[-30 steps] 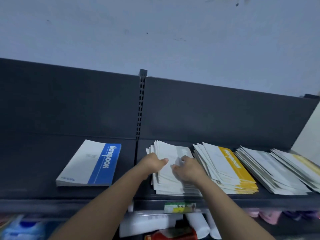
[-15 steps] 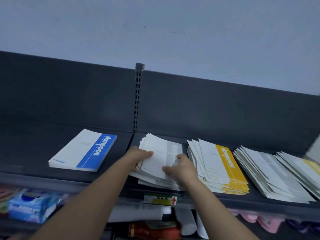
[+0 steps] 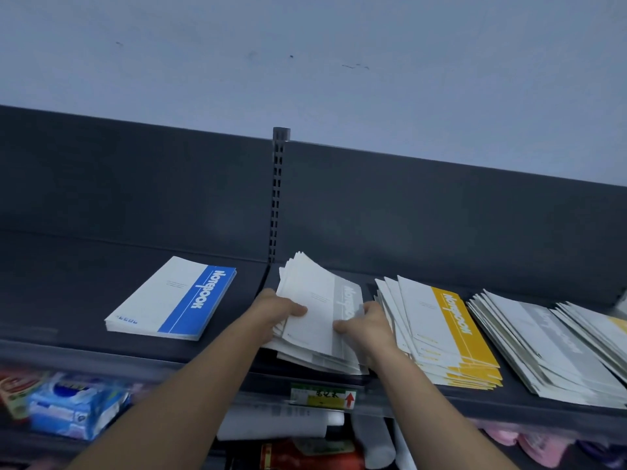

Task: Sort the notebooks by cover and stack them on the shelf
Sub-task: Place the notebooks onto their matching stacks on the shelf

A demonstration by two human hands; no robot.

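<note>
A fanned pile of grey-striped notebooks (image 3: 317,300) lies on the dark shelf (image 3: 68,290), its upper part tilted up. My left hand (image 3: 276,310) grips the pile's left edge, thumb on the top cover. My right hand (image 3: 364,325) grips its right edge near the grey stripe. A neat stack of blue-striped notebooks (image 3: 173,298) lies to the left. To the right lie a fanned stack with yellow stripes (image 3: 441,330) and another grey-striped spread (image 3: 543,351).
A slotted upright (image 3: 278,195) divides the dark back panel. A price label (image 3: 322,396) sits on the shelf's front rail. Below are a blue packet (image 3: 74,410), white rolls (image 3: 271,424) and red packaging (image 3: 305,456).
Both hands have lifted and turned the upper grey-striped notebooks, which now tilt up off the pile. The view has shifted a little; the other stacks have not moved.
</note>
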